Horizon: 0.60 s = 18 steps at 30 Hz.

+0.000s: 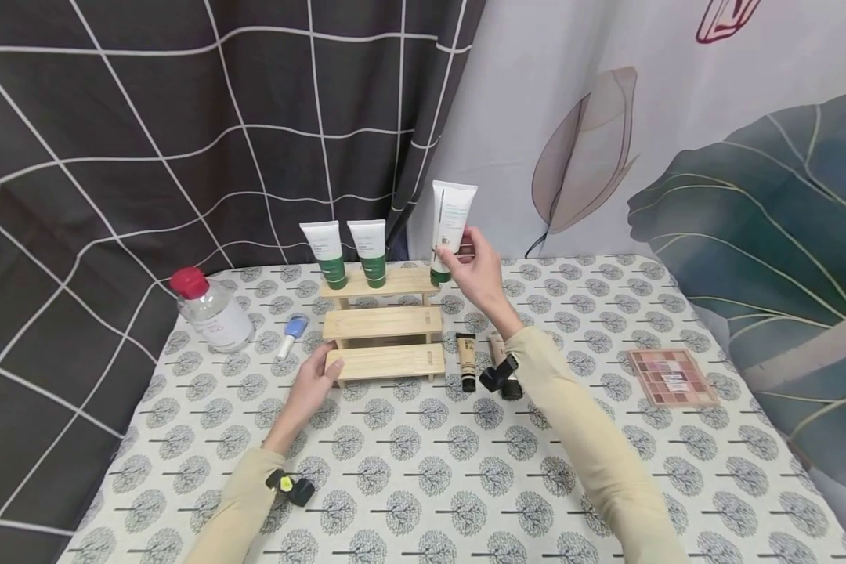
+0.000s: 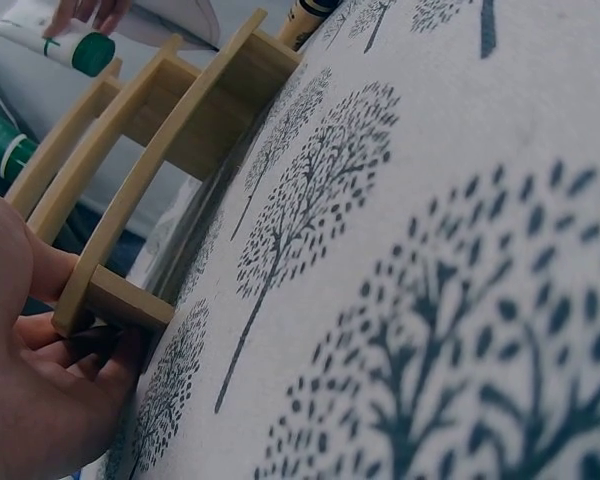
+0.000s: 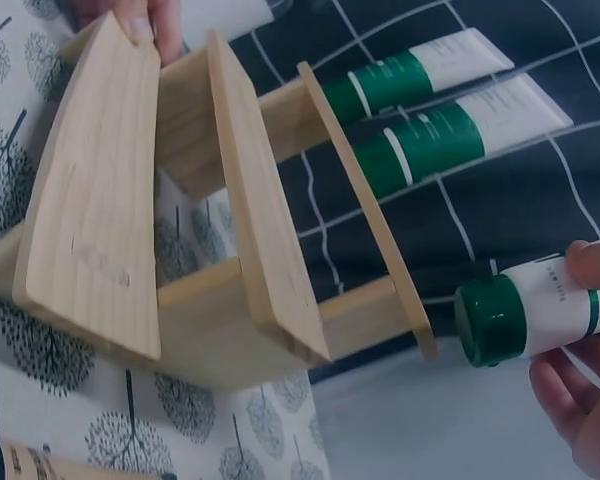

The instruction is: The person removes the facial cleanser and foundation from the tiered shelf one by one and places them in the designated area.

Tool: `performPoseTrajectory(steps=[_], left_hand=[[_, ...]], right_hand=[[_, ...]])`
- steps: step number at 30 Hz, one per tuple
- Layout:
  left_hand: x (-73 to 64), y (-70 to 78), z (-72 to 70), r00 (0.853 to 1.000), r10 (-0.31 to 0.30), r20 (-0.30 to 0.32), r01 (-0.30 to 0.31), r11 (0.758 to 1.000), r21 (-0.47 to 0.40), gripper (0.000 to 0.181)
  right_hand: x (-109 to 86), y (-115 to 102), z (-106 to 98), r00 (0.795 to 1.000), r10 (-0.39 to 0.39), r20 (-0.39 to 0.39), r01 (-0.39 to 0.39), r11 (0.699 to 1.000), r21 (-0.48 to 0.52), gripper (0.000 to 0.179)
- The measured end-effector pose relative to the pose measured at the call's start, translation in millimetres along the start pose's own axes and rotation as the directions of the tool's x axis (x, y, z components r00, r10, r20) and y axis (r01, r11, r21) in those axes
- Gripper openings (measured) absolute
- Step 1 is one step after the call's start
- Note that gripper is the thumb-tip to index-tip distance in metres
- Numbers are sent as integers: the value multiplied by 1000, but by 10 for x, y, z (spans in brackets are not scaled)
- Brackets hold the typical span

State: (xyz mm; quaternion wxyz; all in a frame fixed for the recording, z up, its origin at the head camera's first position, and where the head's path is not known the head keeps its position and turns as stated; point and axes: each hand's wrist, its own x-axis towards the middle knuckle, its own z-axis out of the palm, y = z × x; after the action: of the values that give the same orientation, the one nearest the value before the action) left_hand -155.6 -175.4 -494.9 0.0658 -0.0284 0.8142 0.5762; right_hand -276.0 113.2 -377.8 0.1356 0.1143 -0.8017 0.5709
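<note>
One three-step wooden rack (image 1: pixel 383 322) is standing with your left hand (image 1: pixel 313 382) gripping its lowest step (image 1: pixel 385 362). Your right hand (image 1: pixel 481 276) is gripping one mostly white tube (image 1: pixel 453 215) near the top step (image 1: pixel 403 280), on which two green-and-white tubes (image 1: pixel 371 249) are standing. The right wrist view is showing the held tube's green cap (image 3: pixel 490 320) clear of that step, a gap the head view is hiding.

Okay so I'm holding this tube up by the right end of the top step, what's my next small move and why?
Probably ease the held tube down and slightly left onto the top step. The right wrist view shows its green cap apart from that step, two tubes stand farther left there, and the left grip holds the bottom step, likely steadying the stand.
</note>
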Motion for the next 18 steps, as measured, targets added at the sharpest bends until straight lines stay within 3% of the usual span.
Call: performPoseTrajectory(steps=[6, 18], left_hand=[[-4, 6, -8, 1000, 9, 2, -9, 1000, 6, 59], [-14, 27, 7, 1000, 5, -2, -5, 1000, -8, 58]], right_hand=[[2, 59, -83, 998, 67, -14, -67, 998, 2, 39], [9, 298, -194, 984, 176, 0, -175, 980, -90, 42]])
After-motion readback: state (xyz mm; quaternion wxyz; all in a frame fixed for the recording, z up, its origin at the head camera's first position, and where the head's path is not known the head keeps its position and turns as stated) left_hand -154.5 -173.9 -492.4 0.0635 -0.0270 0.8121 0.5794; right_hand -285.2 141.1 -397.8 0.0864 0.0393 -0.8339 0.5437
